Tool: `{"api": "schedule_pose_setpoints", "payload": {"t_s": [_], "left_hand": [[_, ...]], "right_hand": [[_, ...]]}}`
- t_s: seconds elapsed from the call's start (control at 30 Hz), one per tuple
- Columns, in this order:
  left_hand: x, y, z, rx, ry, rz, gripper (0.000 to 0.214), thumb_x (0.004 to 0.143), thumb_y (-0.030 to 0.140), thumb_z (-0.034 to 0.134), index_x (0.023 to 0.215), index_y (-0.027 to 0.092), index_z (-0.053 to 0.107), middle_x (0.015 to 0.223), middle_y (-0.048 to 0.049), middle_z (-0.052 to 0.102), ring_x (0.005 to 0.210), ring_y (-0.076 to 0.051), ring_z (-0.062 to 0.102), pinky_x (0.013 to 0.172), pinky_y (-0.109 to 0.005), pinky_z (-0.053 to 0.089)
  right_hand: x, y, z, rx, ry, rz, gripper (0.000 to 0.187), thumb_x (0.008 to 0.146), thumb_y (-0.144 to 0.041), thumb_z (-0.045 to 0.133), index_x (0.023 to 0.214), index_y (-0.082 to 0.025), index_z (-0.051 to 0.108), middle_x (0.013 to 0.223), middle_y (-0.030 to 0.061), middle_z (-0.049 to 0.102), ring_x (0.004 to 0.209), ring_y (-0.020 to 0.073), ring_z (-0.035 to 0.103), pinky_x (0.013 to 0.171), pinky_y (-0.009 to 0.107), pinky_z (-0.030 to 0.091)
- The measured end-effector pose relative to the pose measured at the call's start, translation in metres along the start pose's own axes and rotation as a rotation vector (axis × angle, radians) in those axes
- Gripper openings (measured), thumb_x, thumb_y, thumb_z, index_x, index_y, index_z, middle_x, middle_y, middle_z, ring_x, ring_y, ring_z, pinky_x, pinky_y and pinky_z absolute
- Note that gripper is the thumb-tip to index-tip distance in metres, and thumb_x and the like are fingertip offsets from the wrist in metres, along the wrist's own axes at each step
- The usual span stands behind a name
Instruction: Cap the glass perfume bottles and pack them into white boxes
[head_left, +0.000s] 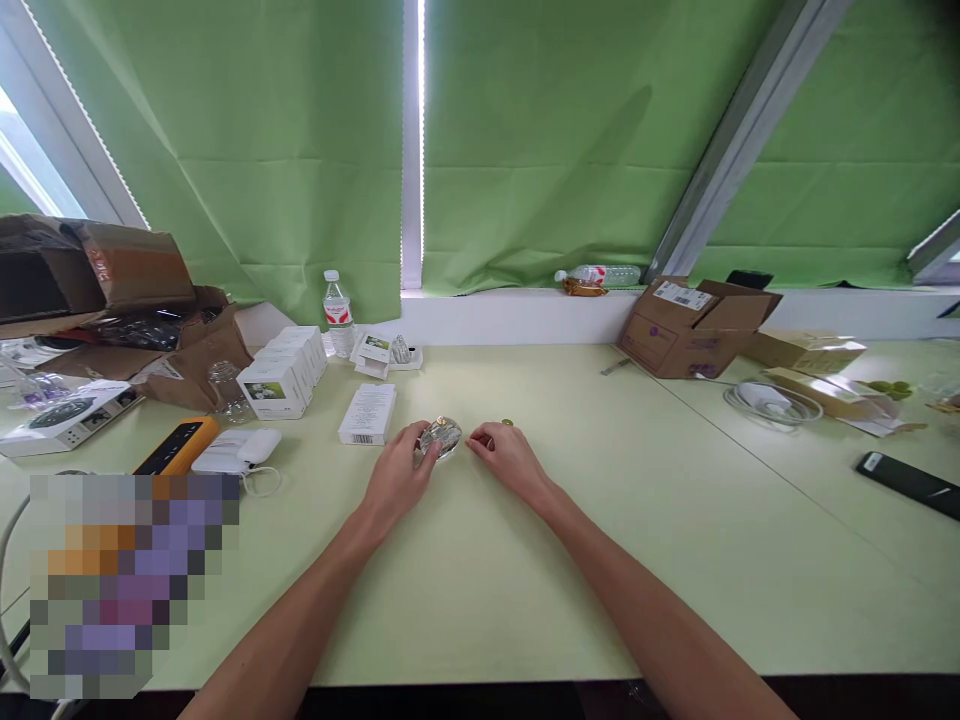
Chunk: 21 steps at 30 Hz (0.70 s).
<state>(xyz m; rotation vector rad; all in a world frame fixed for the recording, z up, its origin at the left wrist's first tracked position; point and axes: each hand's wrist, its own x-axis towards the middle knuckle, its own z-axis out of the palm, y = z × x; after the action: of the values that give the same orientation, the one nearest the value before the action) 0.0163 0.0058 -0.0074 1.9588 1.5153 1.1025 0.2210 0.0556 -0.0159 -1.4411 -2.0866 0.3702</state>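
My left hand [401, 470] is closed around a clear, shiny, faceted piece [442, 434] with a small gold round part on its upper side. This piece is held low over the pale green table [495, 580]. To its right, a short gap away, is my right hand [510, 455], its fingers and thumb pinched together. What the pinch holds, if anything, is too small to tell. Just behind those fingers shows a small green-gold round thing [508, 422]; whether it touches them I cannot tell. A white printed box [367, 414] lies flat to the left of my left hand.
Several white cartons [281, 372] stand at the left, by a water bottle [338, 315]. Behind the flat box is an open small box [373, 352]. Cardboard boxes stand far left [135, 270] and back right [690, 325]. A white cable [772, 403] and black phone-like slab [911, 485] lie right.
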Motion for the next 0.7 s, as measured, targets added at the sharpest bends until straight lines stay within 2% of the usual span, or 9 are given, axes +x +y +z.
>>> {"api": "schedule_pose_setpoints", "payload": {"t_s": [0.2,0.37,0.7], "left_hand": [[-0.001,0.001,0.001,-0.032,-0.006,0.006,0.036,0.092,0.045,0.045,0.119,0.025,0.057,0.119,-0.0085,0.064,0.097,-0.022,0.064,0.078,-0.032,0.051],[-0.002,0.003,0.001,-0.041,-0.019,-0.004,0.038,0.091,0.046,0.045,0.12,0.024,0.056,0.12,-0.0095,0.062,0.094,-0.021,0.064,0.078,-0.032,0.051],[-0.002,0.007,0.0,-0.029,-0.032,0.029,0.032,0.09,0.042,0.049,0.115,0.024,0.057,0.11,-0.0065,0.065,0.086,-0.019,0.065,0.076,-0.031,0.051]], "right_hand": [[-0.003,-0.014,-0.004,0.074,0.085,-0.072,0.019,0.09,-0.031,0.052,0.089,-0.021,0.068,0.086,0.0039,0.071,0.072,0.0165,0.062,0.072,0.03,0.046],[-0.007,-0.025,-0.005,0.186,0.156,-0.108,0.021,0.09,-0.033,0.051,0.094,-0.022,0.068,0.092,0.0046,0.071,0.067,0.0154,0.061,0.068,0.03,0.048],[-0.011,-0.039,-0.005,0.456,0.149,-0.098,0.019,0.086,-0.032,0.056,0.094,-0.022,0.07,0.091,0.0038,0.071,0.066,0.0143,0.061,0.063,0.029,0.052]]}}
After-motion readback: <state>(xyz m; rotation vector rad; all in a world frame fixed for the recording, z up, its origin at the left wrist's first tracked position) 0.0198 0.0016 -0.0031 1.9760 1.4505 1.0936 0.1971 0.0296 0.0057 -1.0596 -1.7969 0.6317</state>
